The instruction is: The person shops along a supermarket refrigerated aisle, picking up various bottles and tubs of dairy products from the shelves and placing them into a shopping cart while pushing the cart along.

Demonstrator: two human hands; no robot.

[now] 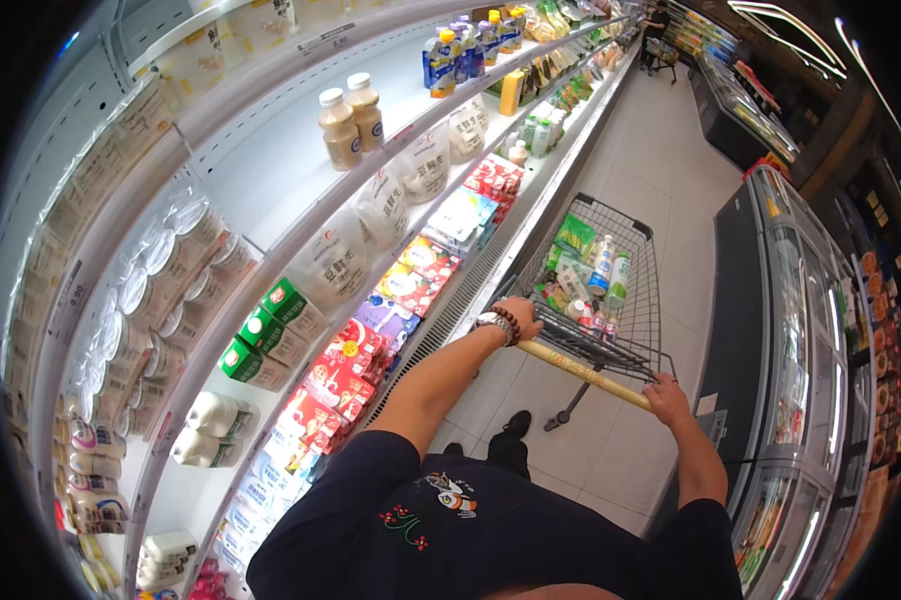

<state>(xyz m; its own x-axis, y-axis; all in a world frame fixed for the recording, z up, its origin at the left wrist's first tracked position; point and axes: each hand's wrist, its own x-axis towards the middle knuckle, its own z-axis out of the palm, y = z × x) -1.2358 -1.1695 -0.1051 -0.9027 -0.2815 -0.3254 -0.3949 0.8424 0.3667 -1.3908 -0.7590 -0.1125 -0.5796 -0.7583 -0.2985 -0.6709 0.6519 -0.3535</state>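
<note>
A yellow handle bar [585, 373] of a wire shopping cart [649, 277] crosses in front of my body. My left hand [521, 319], with a beaded bracelet and a watch-like band at the wrist, grips its left end. Near the right end, my right hand [668, 399] is closed around the same bar. Inside the cart lie a white and blue bottle [602, 266], a white and green bottle [618, 279], a green bag [575, 234] and several small bottles with red parts [597, 319] close to the handle.
A lit refrigerated shelf [285, 240] with cartons, bottles and pouches runs along my left. Glass-doored freezer cases [795, 360] line the right. The tiled aisle [638, 157] stretches ahead, where a person [654, 30] stands by another cart [660, 56].
</note>
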